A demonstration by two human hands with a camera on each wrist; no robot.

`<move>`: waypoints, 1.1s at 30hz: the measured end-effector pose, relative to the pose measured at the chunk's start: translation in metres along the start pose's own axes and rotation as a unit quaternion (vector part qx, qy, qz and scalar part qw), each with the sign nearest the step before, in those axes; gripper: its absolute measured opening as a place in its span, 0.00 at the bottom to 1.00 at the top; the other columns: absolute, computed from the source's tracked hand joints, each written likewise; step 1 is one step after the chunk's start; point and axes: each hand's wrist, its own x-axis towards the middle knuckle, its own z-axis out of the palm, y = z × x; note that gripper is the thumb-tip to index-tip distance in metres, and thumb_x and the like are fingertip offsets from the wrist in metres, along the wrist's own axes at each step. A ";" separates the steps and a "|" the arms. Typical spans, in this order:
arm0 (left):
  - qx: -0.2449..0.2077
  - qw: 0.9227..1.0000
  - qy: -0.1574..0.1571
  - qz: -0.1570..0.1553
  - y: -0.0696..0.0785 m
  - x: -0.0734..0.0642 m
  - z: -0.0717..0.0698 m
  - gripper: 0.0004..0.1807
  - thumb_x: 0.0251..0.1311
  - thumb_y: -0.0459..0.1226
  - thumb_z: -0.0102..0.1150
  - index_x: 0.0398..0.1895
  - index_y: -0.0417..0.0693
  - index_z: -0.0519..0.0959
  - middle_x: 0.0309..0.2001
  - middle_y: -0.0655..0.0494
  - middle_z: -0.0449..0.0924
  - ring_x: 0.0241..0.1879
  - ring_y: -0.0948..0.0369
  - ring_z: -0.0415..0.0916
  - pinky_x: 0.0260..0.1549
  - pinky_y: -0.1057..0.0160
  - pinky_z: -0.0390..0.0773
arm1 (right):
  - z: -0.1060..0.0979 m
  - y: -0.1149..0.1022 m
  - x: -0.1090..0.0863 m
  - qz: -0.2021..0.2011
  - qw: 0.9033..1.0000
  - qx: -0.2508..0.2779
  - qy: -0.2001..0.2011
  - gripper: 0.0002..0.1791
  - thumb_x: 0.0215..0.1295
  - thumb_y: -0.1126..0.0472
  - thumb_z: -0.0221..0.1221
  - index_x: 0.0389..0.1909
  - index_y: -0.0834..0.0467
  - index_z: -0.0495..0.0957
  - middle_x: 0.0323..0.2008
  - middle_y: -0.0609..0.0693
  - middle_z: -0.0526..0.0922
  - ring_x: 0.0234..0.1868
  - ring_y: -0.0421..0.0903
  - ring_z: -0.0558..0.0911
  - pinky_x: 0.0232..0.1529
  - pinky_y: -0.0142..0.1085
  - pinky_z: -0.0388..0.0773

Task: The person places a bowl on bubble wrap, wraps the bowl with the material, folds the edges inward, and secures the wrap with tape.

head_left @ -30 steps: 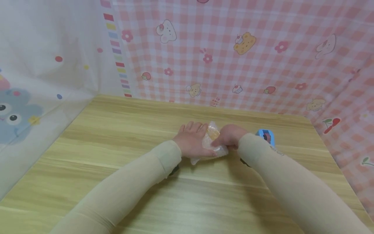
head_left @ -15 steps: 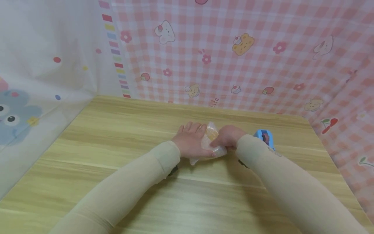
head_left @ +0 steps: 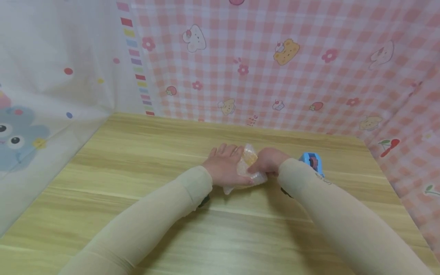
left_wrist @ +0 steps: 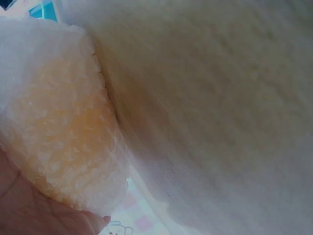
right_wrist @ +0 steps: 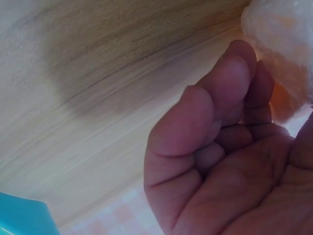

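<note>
A bubble-wrapped package [head_left: 243, 168] with something orange-yellow inside lies on the wooden table. My left hand [head_left: 225, 167] rests over its left side, fingers spread and fairly straight, thumb along the near edge. From the right, my right hand [head_left: 269, 161] holds the package's side between thumb and forefinger; its other fingers are curled in towards the palm. In the left wrist view the bubble wrap [left_wrist: 68, 122] fills the left side, with part of the palm below it. The right wrist view shows the curled fingers [right_wrist: 181, 122] beside the wrap [right_wrist: 281, 34]. The wrapped thing's kind is hidden.
A blue tape dispenser [head_left: 313, 163] stands right of my right hand, partly behind the sleeve. The wooden table [head_left: 137, 152] ends at a pink checked cloth [head_left: 254, 84] at the back and right. A white printed cloth [head_left: 82, 46] hangs at the left.
The view has shifted very slightly. Both hands stay on the package, and nothing else has visibly moved.
</note>
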 end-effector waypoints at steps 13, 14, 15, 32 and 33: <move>-0.001 1.000 -0.001 0.000 0.001 0.000 0.001 0.66 0.57 0.78 0.52 0.87 0.48 0.44 0.84 0.48 0.50 0.84 0.42 0.44 0.82 0.35 0.46 | 0.001 0.001 -0.001 0.001 1.000 -0.004 0.000 0.32 0.64 0.49 0.72 0.62 0.65 0.79 0.53 0.58 0.84 0.47 0.50 0.80 0.50 0.39 0.80; 0.000 1.000 0.000 -0.001 0.001 0.000 0.001 0.66 0.57 0.78 0.53 0.87 0.48 0.44 0.84 0.48 0.50 0.84 0.43 0.44 0.82 0.36 0.46 | 0.001 0.001 -0.001 0.000 1.000 -0.006 0.000 0.32 0.64 0.49 0.72 0.62 0.65 0.79 0.52 0.57 0.84 0.45 0.50 0.80 0.47 0.38 0.80; 0.001 1.000 0.001 -0.001 0.001 0.000 0.001 0.66 0.57 0.78 0.53 0.87 0.49 0.44 0.84 0.48 0.50 0.84 0.43 0.44 0.82 0.36 0.47 | 0.000 0.001 0.000 0.000 1.000 -0.009 0.000 0.32 0.64 0.49 0.72 0.61 0.65 0.80 0.50 0.57 0.84 0.43 0.49 0.79 0.44 0.37 0.79; 0.005 1.000 0.006 0.005 0.000 0.003 0.002 0.68 0.54 0.80 0.52 0.87 0.49 0.46 0.84 0.48 0.52 0.82 0.44 0.48 0.81 0.35 0.50 | -0.018 0.017 0.005 -0.072 0.992 -0.085 -0.055 0.24 0.73 0.37 0.60 0.28 0.53 0.78 0.18 0.44 0.71 0.20 0.40 0.68 0.25 0.32 0.68; 0.006 1.000 0.008 0.005 -0.001 0.003 0.002 0.68 0.54 0.80 0.53 0.87 0.49 0.46 0.83 0.48 0.52 0.82 0.44 0.48 0.81 0.36 0.51 | -0.018 0.017 0.005 -0.072 0.992 -0.088 -0.051 0.24 0.73 0.37 0.60 0.28 0.53 0.79 0.18 0.44 0.71 0.20 0.40 0.68 0.25 0.32 0.68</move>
